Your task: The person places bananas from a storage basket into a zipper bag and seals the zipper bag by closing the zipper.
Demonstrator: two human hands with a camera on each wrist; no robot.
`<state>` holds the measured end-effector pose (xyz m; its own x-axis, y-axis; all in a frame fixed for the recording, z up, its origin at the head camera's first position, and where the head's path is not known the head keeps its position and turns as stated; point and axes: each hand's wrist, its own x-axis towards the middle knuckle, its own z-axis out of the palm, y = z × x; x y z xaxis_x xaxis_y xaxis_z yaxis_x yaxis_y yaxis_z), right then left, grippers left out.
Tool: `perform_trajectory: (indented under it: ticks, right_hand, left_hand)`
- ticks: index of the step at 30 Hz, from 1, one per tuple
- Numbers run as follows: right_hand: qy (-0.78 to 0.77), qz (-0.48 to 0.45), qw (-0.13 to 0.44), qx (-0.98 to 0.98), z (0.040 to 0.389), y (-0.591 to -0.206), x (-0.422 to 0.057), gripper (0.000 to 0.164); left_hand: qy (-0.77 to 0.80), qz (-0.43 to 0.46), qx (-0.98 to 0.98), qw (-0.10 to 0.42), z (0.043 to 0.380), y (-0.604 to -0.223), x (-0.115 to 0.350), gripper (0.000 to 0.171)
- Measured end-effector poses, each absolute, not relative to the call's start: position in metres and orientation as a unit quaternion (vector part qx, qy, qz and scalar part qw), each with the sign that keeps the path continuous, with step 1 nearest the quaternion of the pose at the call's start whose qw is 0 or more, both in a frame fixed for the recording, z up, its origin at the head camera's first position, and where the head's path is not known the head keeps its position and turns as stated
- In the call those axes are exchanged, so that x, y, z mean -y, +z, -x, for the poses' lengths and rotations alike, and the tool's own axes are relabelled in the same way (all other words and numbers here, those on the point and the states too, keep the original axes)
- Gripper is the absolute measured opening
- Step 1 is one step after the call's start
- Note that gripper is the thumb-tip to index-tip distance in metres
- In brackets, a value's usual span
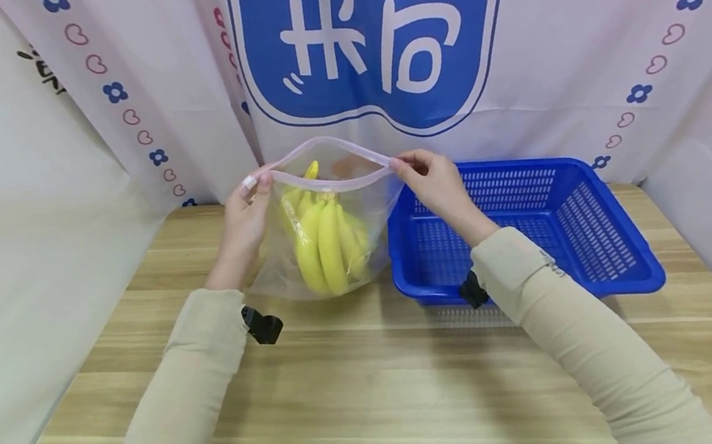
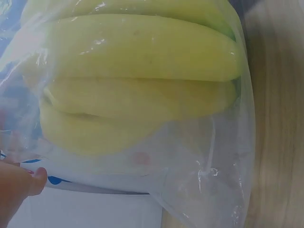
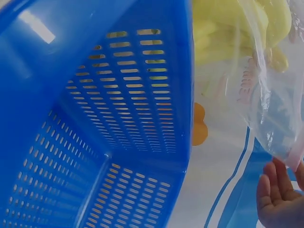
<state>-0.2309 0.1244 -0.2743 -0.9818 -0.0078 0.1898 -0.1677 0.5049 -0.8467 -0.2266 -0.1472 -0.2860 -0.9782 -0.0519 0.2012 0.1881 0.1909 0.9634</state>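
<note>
A clear zip bag (image 1: 274, 261) with a pale pink rim stands on the table, its mouth parted. Inside it is a bunch of yellow bananas (image 1: 330, 244), which fills most of the left wrist view through the plastic (image 2: 142, 52). My left hand (image 1: 245, 217) pinches the left end of the rim between thumb and fingers. At the opposite end, my right hand (image 1: 437, 186) pinches the rim's right corner. The right wrist view shows the fingers of that hand (image 3: 280, 199) at the bag's pink edge.
A blue slotted plastic basket (image 1: 618, 234) stands right of the bag, close against it, under my right forearm. Wood-grain table (image 1: 352, 407) extends toward me. Behind hangs a white cloth with a blue printed emblem (image 1: 367, 43).
</note>
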Motion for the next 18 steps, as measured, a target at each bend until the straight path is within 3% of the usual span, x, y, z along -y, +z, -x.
perform_trajectory:
  ticks: [11, 18]
  right_hand:
    - [0.469, -0.101, 0.133, 0.867, 0.224, -0.241, -0.109, 0.042]
    - [0.424, -0.145, 0.088, 0.89, 0.22, -0.22, -0.086, 0.053]
  left_hand:
    - [-0.625, 0.03, 0.775, 0.087, 0.229, -0.279, 0.136, 0.047]
    - [-0.62, 0.032, 0.78, 0.081, 0.229, -0.277, 0.13, 0.046]
